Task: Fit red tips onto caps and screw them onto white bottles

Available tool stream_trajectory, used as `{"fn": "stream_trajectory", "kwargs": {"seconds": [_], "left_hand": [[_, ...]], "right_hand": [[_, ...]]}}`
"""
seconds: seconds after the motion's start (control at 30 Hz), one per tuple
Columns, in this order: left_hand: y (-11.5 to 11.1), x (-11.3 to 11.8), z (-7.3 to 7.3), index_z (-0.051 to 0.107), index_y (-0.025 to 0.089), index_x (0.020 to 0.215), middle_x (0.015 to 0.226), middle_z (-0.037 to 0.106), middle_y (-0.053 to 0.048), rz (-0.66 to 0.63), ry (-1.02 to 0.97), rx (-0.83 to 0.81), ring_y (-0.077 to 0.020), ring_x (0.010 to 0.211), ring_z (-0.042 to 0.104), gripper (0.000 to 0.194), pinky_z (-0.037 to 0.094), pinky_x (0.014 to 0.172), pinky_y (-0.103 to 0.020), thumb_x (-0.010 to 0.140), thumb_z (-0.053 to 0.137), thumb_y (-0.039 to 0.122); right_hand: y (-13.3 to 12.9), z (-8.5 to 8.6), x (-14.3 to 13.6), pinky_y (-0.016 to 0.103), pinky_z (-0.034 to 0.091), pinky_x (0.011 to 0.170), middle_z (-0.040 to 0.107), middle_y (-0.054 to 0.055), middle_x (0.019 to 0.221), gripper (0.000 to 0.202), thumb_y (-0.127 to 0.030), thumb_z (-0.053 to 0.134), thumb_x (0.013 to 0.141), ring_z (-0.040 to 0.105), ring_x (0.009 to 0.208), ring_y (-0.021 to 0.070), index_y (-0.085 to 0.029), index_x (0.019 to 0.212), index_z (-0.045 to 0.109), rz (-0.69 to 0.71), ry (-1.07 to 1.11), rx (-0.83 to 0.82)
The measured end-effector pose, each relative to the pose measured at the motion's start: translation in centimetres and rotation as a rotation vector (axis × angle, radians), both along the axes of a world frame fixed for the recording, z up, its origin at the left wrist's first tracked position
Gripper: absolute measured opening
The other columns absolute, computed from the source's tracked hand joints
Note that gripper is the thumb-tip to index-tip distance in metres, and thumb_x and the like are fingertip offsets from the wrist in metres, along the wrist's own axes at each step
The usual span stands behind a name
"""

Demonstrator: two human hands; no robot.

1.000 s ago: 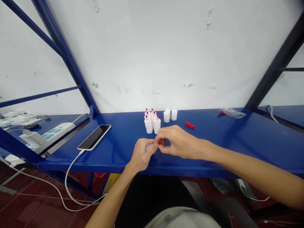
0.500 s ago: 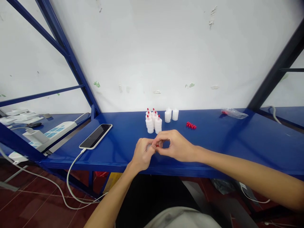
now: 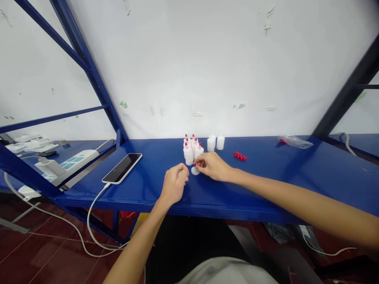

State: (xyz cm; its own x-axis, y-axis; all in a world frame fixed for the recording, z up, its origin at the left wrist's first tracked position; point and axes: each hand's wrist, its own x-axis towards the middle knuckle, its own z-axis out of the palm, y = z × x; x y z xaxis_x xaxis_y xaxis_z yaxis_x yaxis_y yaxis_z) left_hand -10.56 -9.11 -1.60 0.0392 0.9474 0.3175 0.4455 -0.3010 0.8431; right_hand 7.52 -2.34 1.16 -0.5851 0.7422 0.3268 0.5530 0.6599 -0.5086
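Note:
My right hand [image 3: 211,165] pinches the red tip of a small white round lid [image 3: 195,170] low over or on the table; I cannot tell whether it touches. My left hand [image 3: 175,182] is closed just left of it, a bit of something whitish showing at its fingers. Right behind my hands stand several white squeeze bottles [image 3: 188,154] with red tips, grouped upright. To their right are a few white bottles [image 3: 220,142] without red tips. A small cluster of red caps [image 3: 240,156] lies right of my right hand.
A phone [image 3: 122,169] on a white charging cable lies on the left of the blue table [image 3: 257,197]. A clear plastic bag [image 3: 296,142] with something red is at the back right. Power strips [image 3: 75,162] lie beyond the left frame post. A white wall rises behind.
My hands have come apart. The right one has moved forward toward the bottle group with the red-tipped lid; the left has shifted slightly and stays closed.

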Motion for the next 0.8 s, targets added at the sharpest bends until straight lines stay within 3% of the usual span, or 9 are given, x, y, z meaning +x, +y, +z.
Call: {"fn": "stream_trajectory", "kwargs": {"seconds": [0.13, 0.23, 0.4, 0.53, 0.8], "left_hand": [[0.0, 0.1, -0.2, 0.055, 0.018, 0.062, 0.055, 0.054, 0.001, 0.014, 0.103, -0.011, -0.0140, 0.057, 0.051, 0.032, 0.036, 0.058, -0.025, 0.085, 0.037, 0.030], [0.0, 0.1, -0.2, 0.054, 0.018, 0.056, 0.052, 0.052, 0.000, 0.014, 0.117, -0.011, -0.0141, 0.055, 0.049, 0.040, 0.035, 0.057, -0.026, 0.088, 0.033, 0.032], [0.1, 0.0, -0.3, 0.053, 0.018, 0.053, 0.049, 0.051, -0.001, -0.005, 0.039, -0.001, -0.0142, 0.052, 0.050, 0.058, 0.036, 0.057, -0.027, 0.096, 0.028, 0.048], [0.2, -0.3, -0.6, 0.051, 0.017, 0.052, 0.048, 0.049, -0.001, -0.089, -0.016, 0.009, -0.0134, 0.050, 0.047, 0.054, 0.034, 0.055, -0.027, 0.094, 0.034, 0.047], [0.1, -0.6, -0.5, 0.041, 0.018, 0.051, 0.047, 0.043, 0.001, -0.204, -0.047, 0.027, -0.0104, 0.047, 0.038, 0.035, 0.029, 0.051, -0.026, 0.083, 0.041, 0.033]], "right_hand": [[-0.1, 0.0, -0.6, 0.026, 0.047, 0.066, 0.074, 0.007, 0.081, 0.021, -0.006, 0.061, 0.081, 0.066, 0.070, 0.0159, -0.012, 0.095, 0.076, 0.005, -0.047, 0.116], [-0.7, 0.4, -0.1, 0.029, 0.050, 0.070, 0.075, 0.008, 0.086, 0.023, -0.011, 0.061, 0.084, 0.067, 0.073, 0.0166, -0.012, 0.103, 0.073, -0.002, 0.033, 0.167], [-3.3, 1.4, -0.1, 0.028, 0.055, 0.073, 0.073, 0.000, 0.083, 0.032, -0.015, 0.064, 0.083, 0.069, 0.074, 0.0138, -0.020, 0.113, 0.054, 0.217, 0.279, -0.033], [-4.6, 1.5, -0.8, 0.030, 0.057, 0.077, 0.072, -0.002, 0.083, 0.029, -0.016, 0.065, 0.082, 0.069, 0.075, 0.0137, -0.023, 0.104, 0.046, 0.273, 0.381, -0.121], [-5.0, -0.3, -1.7, 0.026, 0.056, 0.067, 0.070, 0.000, 0.086, 0.022, -0.015, 0.063, 0.081, 0.069, 0.074, 0.0132, -0.022, 0.099, 0.052, 0.264, 0.476, -0.153]]}}
